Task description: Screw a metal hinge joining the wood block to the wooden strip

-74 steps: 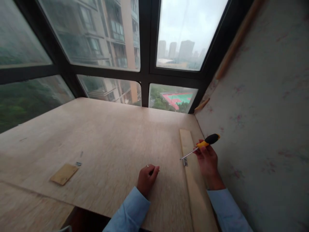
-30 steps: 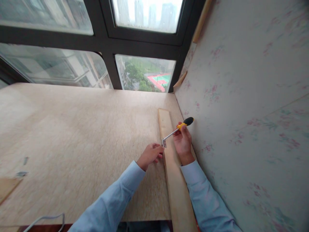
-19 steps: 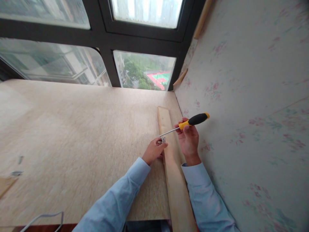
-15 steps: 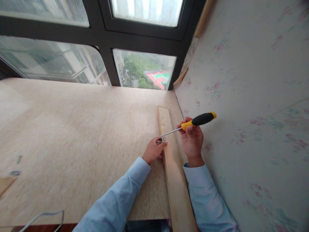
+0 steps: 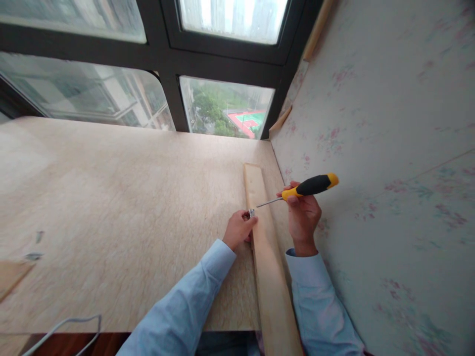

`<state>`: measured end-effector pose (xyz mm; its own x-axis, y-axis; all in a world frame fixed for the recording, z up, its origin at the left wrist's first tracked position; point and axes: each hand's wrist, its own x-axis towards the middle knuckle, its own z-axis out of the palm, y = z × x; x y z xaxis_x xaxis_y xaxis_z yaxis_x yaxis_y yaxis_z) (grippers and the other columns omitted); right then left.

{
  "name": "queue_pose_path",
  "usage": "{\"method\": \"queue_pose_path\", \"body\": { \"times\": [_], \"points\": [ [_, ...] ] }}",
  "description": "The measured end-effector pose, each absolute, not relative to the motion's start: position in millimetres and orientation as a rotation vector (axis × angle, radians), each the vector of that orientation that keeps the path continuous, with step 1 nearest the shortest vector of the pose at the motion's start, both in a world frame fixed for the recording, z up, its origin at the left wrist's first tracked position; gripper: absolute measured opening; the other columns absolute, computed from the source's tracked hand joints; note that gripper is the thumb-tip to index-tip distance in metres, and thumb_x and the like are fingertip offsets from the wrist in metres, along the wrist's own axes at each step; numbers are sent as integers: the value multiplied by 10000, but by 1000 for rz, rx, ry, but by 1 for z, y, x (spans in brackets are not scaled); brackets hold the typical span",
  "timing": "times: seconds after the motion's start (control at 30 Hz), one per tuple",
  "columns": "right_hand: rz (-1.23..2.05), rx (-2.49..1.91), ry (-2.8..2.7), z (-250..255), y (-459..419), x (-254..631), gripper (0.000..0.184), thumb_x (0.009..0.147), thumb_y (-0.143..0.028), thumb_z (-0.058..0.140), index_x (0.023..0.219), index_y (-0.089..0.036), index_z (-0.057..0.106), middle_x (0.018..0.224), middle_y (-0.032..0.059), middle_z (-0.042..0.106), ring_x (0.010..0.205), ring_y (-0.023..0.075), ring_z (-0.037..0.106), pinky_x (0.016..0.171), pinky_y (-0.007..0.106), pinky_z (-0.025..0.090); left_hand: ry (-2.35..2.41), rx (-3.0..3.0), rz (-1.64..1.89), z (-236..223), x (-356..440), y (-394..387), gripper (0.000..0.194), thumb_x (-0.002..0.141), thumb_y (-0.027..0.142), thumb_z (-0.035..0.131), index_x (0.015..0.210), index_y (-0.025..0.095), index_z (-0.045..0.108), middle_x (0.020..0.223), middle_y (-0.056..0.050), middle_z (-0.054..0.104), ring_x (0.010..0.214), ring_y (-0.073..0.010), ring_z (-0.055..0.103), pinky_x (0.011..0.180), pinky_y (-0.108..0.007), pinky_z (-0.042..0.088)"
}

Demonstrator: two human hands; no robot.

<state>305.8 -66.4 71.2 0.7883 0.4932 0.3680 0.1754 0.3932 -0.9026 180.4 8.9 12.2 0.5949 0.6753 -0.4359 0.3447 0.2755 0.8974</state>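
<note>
A long pale wooden board [image 5: 272, 277] lies along the right side of the sill, running toward the window. My left hand [image 5: 238, 230] is closed at the board's left edge, pinching a small metal bracket [image 5: 252, 213] against it; some of its fingers are hidden below the edge. My right hand [image 5: 302, 217] grips a screwdriver [image 5: 315, 184] with a black and yellow handle, held aslant above the board. The screwdriver's tip points left and down, close to the bracket but seemingly a little apart from it.
The marbled sill [image 5: 148, 207] extends left under a dark-framed window [image 5: 226, 57]. A floral-papered wall [image 5: 389, 123] rises close on the right. At the left lie small metal pieces [image 5: 33, 256] and a wooden piece [image 5: 13, 277]. A pale cable [image 5: 70, 320] hangs near the front edge.
The screwdriver's tip has pulled back from the bracket, up and to the right, along with my right hand. My left hand stays at the bracket. The view has shifted slightly.
</note>
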Motion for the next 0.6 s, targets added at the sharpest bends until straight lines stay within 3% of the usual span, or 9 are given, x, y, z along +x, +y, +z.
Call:
{"method": "queue_pose_path", "body": {
  "times": [0.6],
  "points": [
    [318, -1242, -771, 67, -64, 297, 300, 789, -361, 742, 1075, -277, 709, 959, -6, 722, 823, 184, 712, 839, 380, 586, 963, 1433, 341, 12, 176, 5, 304, 816, 330, 627, 1019, 109, 674, 852, -90, 693, 645, -165, 621, 471, -221, 466]
  ]
}}
